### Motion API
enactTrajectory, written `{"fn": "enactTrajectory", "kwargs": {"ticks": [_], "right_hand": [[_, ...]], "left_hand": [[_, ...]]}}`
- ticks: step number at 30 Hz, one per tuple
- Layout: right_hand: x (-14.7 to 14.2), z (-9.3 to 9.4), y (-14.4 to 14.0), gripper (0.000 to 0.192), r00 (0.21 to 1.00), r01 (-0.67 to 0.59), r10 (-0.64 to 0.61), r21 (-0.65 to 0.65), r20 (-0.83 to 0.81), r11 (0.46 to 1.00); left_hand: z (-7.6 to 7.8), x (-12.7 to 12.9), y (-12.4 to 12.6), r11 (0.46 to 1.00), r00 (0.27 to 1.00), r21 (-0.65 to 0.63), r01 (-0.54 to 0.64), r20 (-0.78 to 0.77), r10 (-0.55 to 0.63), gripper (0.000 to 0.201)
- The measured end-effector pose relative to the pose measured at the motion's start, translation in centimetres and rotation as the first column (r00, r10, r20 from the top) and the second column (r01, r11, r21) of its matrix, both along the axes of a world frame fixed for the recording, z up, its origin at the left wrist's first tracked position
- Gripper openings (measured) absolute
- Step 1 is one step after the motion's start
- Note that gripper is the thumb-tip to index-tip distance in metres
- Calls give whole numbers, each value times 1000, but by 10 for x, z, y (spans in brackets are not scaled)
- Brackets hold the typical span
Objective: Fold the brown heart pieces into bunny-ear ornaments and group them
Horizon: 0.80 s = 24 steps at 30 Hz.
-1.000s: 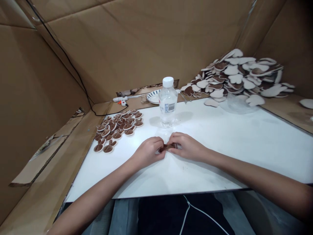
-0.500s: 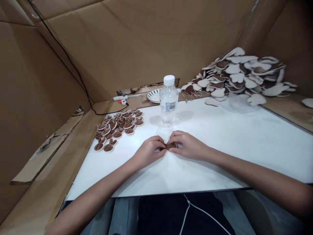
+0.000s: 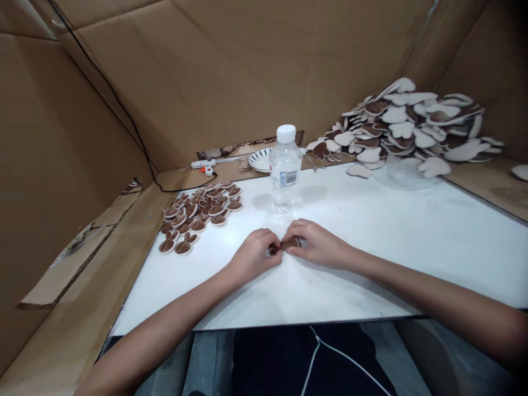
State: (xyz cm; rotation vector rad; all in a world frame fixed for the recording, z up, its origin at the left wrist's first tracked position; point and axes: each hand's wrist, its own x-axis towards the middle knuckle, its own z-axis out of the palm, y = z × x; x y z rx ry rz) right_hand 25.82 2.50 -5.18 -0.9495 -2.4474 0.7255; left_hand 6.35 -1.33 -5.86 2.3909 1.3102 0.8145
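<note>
1. Brown piece (image 3: 287, 243), small and flat, sits pinched between both hands just above the white tabletop (image 3: 371, 247), in front of the water bottle. It is mostly hidden by fingertips, so its exact shape is hard to tell.

2. Left hand (image 3: 253, 256) has its fingers curled together, thumb and forefinger clamped on the piece's left end. Right hand (image 3: 315, 245) mirrors it, fingertips closed on the right end. Gripping from both ends looks like a way to keep so small a thing steady while pressing or working it.

3. Both wrists rest low on the tabletop, which seems to give the fingers a firm base for fine work.

4. Water bottle (image 3: 284, 168) stands upright, capped, just beyond the hands, near but not touching them.

5. Small brown-and-white pieces (image 3: 198, 214) lie spread in a loose cluster on the left part of the tabletop, within easy reach of the left hand.

6. Large heap of heart-like shapes (image 3: 412, 124), white and brown, is piled at the far right corner, well apart from the hands.

7. Glue gun (image 3: 208, 164) lies at the far edge with its black cord (image 3: 124, 113) running up the cardboard wall (image 3: 247, 71); a patterned plate (image 3: 259, 160) sits beside it, behind the bottle.

8. Cardboard surrounds the table on three sides, enclosing the work area.
</note>
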Motion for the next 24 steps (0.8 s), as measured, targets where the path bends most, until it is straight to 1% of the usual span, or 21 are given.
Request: {"fn": "enactTrajectory", "kwargs": {"ticks": [3, 6, 10, 13, 17, 22, 24], "right_hand": [[1, 0, -2, 7, 1000, -1, 1, 35, -5, 999], [2, 0, -2, 6, 1000, -22, 22, 104, -3, 994], [3, 1, -4, 6, 998, -48, 53, 216, -17, 975], [4, 2, -6, 6, 996, -62, 75, 277, -39, 959], [3, 2, -8, 9, 995, -80, 93, 266, -34, 961], [3, 2, -8, 17, 994, -83, 96, 208, -53, 975], [4, 2, -7, 16, 992, -93, 108, 190, -71, 977]], "left_hand": [[-1, -5, -1, 999, 1000, 32, 8, 27, -9, 9], [2, -10, -1, 997, 998, 72, 37, 54, -41, 11], [6, -13, -3, 982, 992, 170, 83, 82, -98, 9], [5, -12, -4, 974, 990, 204, 103, 75, -120, 8], [1, -11, -3, 975, 988, 187, 121, 70, -136, 7], [0, -11, -1, 976, 991, 175, 132, -49, -125, 2], [1, -10, -1, 978, 992, 169, 121, -59, -113, 3]]}}
